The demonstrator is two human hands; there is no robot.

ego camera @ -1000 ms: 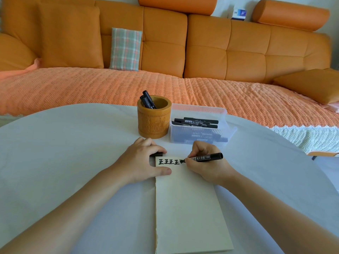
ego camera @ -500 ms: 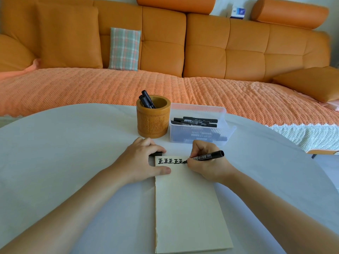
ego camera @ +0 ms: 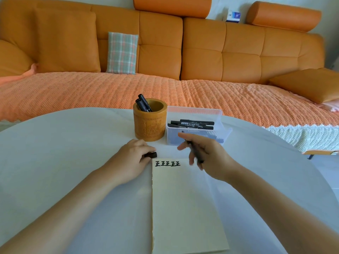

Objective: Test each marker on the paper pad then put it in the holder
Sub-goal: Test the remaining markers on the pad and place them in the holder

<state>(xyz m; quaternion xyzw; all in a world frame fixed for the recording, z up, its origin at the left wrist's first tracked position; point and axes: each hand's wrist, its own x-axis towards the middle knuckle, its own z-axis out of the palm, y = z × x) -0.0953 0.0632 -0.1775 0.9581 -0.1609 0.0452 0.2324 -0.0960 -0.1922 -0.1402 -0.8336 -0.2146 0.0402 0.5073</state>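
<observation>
Left hand (ego camera: 132,159) grips a cap (ego camera: 151,154), right hand (ego camera: 212,158), raised, holds a marker (ego camera: 196,152)

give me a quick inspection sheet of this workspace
surface: white round table, paper pad lying flat on it
job's things: black test marks along the pad's top edge; wooden holder with stored markers; clear bin holding spare markers
clutter: nothing seen
hands: left hand grips a black cap beside the pad; right hand holds a marker, tip lost in blur
cables: nothing seen
surroundings: orange sofa, plaid cushion
</observation>
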